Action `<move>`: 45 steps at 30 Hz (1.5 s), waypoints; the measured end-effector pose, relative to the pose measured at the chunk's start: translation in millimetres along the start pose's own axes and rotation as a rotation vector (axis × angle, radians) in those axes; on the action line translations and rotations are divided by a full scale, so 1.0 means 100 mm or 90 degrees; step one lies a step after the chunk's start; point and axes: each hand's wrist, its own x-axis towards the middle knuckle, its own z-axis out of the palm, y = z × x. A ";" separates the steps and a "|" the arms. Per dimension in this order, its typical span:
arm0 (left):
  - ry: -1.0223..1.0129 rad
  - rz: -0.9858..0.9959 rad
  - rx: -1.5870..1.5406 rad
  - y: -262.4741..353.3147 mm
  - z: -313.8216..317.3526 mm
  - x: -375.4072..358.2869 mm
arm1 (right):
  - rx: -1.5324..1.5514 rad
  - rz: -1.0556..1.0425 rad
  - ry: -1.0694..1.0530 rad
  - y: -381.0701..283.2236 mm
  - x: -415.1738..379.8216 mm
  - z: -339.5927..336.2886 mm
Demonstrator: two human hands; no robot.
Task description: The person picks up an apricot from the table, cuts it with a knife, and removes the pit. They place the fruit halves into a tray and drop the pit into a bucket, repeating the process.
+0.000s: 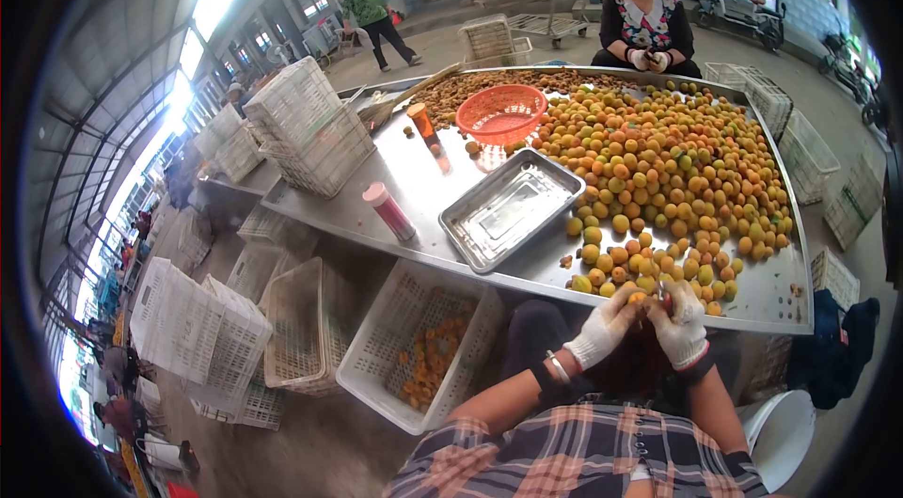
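My left hand (603,330), in a white knit glove, pinches an orange-yellow apricot (638,298) at the table's near edge. Close against it, my gloved right hand (679,327) is closed around a small dark tool (666,299) whose shape is mostly hidden by the fingers. Both hands meet at the fruit, fingertips nearly touching. Just beyond them spreads a big pile of apricots (677,178) on the steel table (423,188). A rectangular metal tray (508,206) lies to the left of the pile.
A red plastic basket (500,115), a pink-lidded bottle (388,211) and an orange-capped bottle (425,126) stand on the table. Below left, a white crate (362,362) holds opened apricot pieces (435,362). Stacked crates (306,126) stand left. Across the table sits a gloved person (647,23).
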 end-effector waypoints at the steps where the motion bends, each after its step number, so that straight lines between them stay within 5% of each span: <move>1: -0.004 0.004 0.003 -0.01 0.02 0.01 | 0.029 0.002 0.014 -0.05 0.06 0.01; 10: 0.045 0.123 0.073 -0.21 0.20 0.15 | 0.012 0.021 0.163 -0.17 0.17 0.20; 12: 0.000 -0.061 -0.003 0.01 0.25 0.08 | 0.025 0.030 0.172 -0.08 0.17 0.22; 18: 0.075 -0.022 -0.112 -0.10 0.43 0.10 | 0.047 0.009 0.157 0.02 0.21 0.17; 21: 0.036 -0.140 -0.196 -0.03 0.40 0.12 | 0.038 -0.059 0.152 0.04 0.24 0.15; 23: 0.085 -0.373 -0.317 0.06 0.42 0.18 | 0.026 -0.098 0.158 0.01 0.28 0.13; 26: -0.040 -0.299 -0.588 -0.57 0.33 0.27 | -0.016 -0.199 0.121 0.02 0.29 0.10; 27: -0.128 -0.183 -0.328 -0.33 0.34 0.28 | -0.003 -0.177 0.133 0.03 0.29 0.13; 28: 0.047 -0.307 -0.545 -0.12 0.41 0.22 | 0.009 -0.151 0.144 0.02 0.29 0.17; 31: 0.020 -0.235 -0.578 -0.68 0.31 0.40 | -0.031 -0.128 0.133 0.15 0.23 0.15; 32: 0.082 -0.196 -0.510 -0.28 0.35 0.27 | -0.067 -0.153 0.105 0.02 0.24 0.04; 34: 0.018 -0.159 -0.535 0.03 0.25 0.29 | 0.047 -0.050 0.088 0.06 0.13 0.06; 36: 0.122 -0.267 -0.460 0.13 0.27 0.23 | 0.062 -0.038 0.069 0.17 0.03 0.06; 38: -0.162 -0.190 -0.708 -0.05 0.04 0.29 | 0.500 0.441 0.017 0.05 -0.01 -0.04; 45: 0.035 -0.234 -0.576 0.52 0.31 0.14 | 0.811 0.572 0.143 0.13 -0.06 -0.05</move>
